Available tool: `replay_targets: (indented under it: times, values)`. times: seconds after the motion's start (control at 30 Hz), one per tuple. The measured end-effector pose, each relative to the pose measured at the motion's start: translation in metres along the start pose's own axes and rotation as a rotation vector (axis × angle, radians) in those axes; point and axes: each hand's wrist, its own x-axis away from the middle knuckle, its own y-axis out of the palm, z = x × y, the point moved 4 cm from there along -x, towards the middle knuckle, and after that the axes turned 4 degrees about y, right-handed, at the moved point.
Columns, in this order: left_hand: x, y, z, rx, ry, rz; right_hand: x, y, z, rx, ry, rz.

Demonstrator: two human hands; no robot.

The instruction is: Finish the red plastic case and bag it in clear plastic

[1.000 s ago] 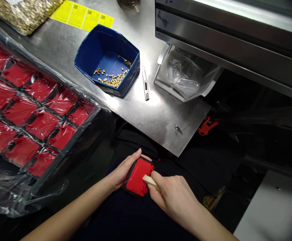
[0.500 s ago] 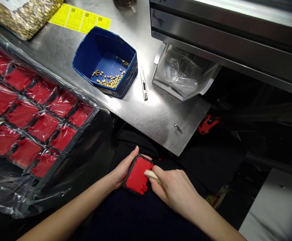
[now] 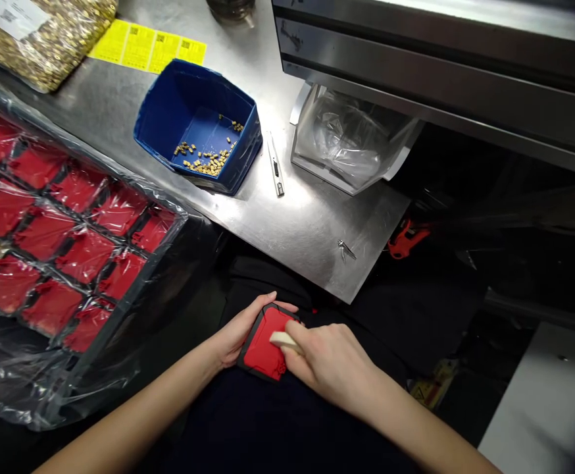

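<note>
A red plastic part with a black border (image 3: 262, 345) rests in my left hand (image 3: 237, 332), whose fingers wrap round its far and left edges. Pinched in my right hand (image 3: 324, 359) is a small cream-coloured block (image 3: 283, 340), its end against or just over the red face; whether it touches I cannot tell. My right fingers hide the right side of the red part. Both hands are above my dark-clothed lap, in front of the metal table's corner.
On the metal table (image 3: 312, 234) are a blue bin (image 3: 196, 125) holding small brass pieces, a utility knife (image 3: 275, 164), a nail clipper (image 3: 345, 250), yellow labels (image 3: 149, 47) and a bag of brass pieces (image 3: 55, 46). Left stands a plastic-lined crate (image 3: 134, 289) of red parts. A grey bin (image 3: 351, 141) holds clear plastic.
My right hand has moved left over the red part, carrying the cream block further across its face. My left hand still holds the part. The view has shifted slightly.
</note>
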Motion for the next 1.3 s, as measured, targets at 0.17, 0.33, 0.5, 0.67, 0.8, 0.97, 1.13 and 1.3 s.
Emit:
replay_targets:
  times: [0.17,0.33,0.5,0.67,0.8,0.97,1.13,1.3]
  values:
    - [0.002,0.001,0.001,-0.035,0.009,0.015,0.001,0.002,-0.002,0.001,-0.018,-0.027]
    - [0.000,-0.001,0.000,-0.049,0.014,0.017,0.000,0.000,0.002,0.017,0.005,-0.025]
    - [0.000,-0.002,0.000,-0.070,0.020,0.059,-0.003,-0.001,0.003,0.002,-0.032,-0.071]
    - [0.000,-0.002,0.000,-0.047,-0.009,0.093,-0.006,-0.002,0.009,-0.006,0.012,-0.032]
    - [0.000,-0.001,0.001,-0.054,-0.010,0.089,-0.003,0.002,0.007,-0.045,-0.010,-0.064]
    - [0.001,0.001,0.001,-0.052,-0.014,0.103,-0.005,0.002,0.008,-0.022,0.011,-0.023]
    - [0.001,0.003,0.002,-0.048,0.006,0.110,-0.008,0.003,0.004,-0.023,-0.014,-0.036]
    - [0.003,0.004,0.003,-0.041,-0.008,0.130,-0.010,-0.002,0.005,-0.005,-0.003,-0.015]
